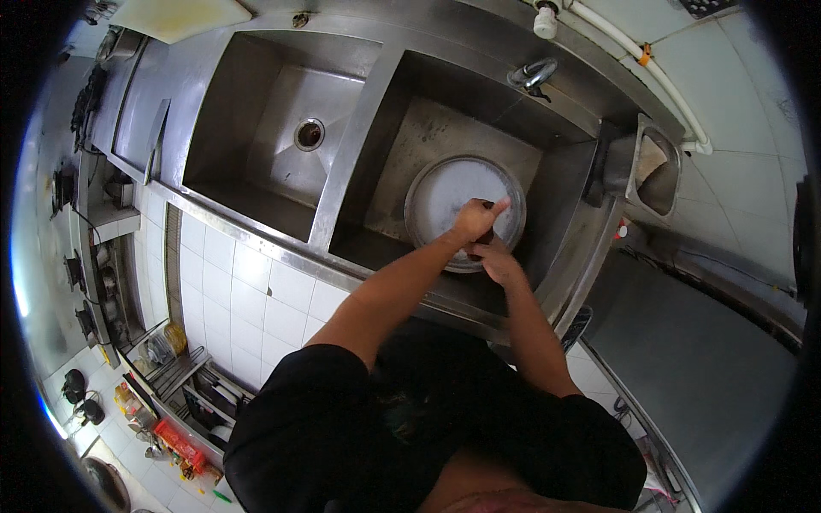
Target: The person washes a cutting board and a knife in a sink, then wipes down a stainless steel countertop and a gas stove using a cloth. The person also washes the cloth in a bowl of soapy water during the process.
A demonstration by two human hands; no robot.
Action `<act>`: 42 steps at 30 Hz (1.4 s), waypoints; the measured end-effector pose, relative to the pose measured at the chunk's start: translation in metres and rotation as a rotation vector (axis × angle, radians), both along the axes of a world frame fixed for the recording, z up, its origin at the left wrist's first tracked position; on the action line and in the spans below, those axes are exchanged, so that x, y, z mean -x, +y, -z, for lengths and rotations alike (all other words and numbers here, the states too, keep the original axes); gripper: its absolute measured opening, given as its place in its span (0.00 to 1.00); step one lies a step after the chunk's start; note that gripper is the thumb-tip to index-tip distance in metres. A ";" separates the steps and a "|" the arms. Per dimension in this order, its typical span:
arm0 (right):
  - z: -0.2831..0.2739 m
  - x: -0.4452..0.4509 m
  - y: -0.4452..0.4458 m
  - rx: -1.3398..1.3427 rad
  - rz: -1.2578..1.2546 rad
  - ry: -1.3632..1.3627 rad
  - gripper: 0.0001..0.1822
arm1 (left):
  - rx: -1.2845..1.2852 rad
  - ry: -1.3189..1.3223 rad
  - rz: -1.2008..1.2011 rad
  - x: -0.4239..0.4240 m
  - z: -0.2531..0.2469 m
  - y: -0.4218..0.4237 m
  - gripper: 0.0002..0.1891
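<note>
A round, shallow metal pan (442, 183) with a raised rim lies in the right-hand sink basin (442, 125); its inside looks whitish and wet. Over the pan, my left hand (474, 220) is closed around a small dark brown object (485, 237), thumb pointing away from me. Just below it, my right hand (501, 260) has its fingers on the near end of that same object. Between them the two hands hide most of it, so its exact kind cannot be told.
A chrome faucet (533, 75) rises behind the right basin. To the left is a second steel basin (276, 160) with a drain (309, 134). A small metal container (667, 186) hangs at the right end. A cutting board (179, 18) lies at the back left.
</note>
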State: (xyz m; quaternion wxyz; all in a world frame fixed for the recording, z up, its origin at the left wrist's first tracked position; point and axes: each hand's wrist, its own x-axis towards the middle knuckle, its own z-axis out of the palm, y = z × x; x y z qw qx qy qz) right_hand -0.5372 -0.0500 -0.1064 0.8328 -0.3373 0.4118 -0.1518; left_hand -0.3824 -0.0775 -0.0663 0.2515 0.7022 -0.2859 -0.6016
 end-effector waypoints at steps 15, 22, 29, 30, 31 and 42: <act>-0.046 -0.050 -0.009 -0.392 0.108 0.058 0.05 | 0.732 -0.319 0.440 -0.013 0.029 -0.023 0.25; -0.009 -0.081 0.011 -0.143 0.030 0.414 0.09 | 0.081 -0.334 0.388 -0.018 0.029 -0.014 0.24; 0.051 -0.079 0.034 0.602 -0.167 0.609 0.21 | -0.087 -0.384 0.365 -0.024 0.023 -0.010 0.23; 0.042 -0.081 0.029 0.716 -0.334 0.744 0.22 | -0.084 -0.402 0.352 -0.024 0.033 -0.008 0.24; 0.034 -0.082 0.025 0.767 -0.439 0.795 0.22 | -0.097 -0.408 0.359 -0.023 0.037 -0.009 0.24; -0.115 -0.072 -0.185 0.983 0.144 0.858 0.36 | 0.109 -0.386 0.062 -0.080 0.037 -0.035 0.21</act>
